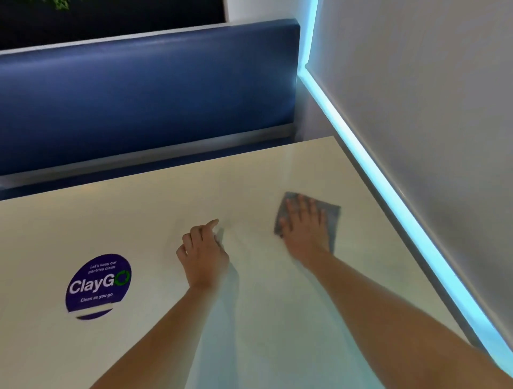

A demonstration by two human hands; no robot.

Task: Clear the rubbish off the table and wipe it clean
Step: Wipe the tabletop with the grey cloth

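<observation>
Head view: flat right hand [304, 230] presses the grey cloth [331, 212]; the left hand [204, 250], seemingly loosely curled and empty, could smear the wiped table [166, 200] beneath it.

Booth surroundings: sticker, bench back, lit wall

A round purple sticker [97, 286] lies flat toward the near left, printed "ClayGo" in white with a green ring for the last letter, "Let's keep our pantries clean" above and "Clean as you go" below, and a pale band across its lower edge. Beyond the far edge stands a padded blue backrest [144, 97] with a grey metal rail [166, 150] running along its foot. On the right rises a plain white wall [430, 111], edged by a glowing cyan light strip [388, 191] that turns upward at the corner. A dark opening [111, 16] shows above the backrest, with a bit of green foliage [59, 3] at the top.
</observation>
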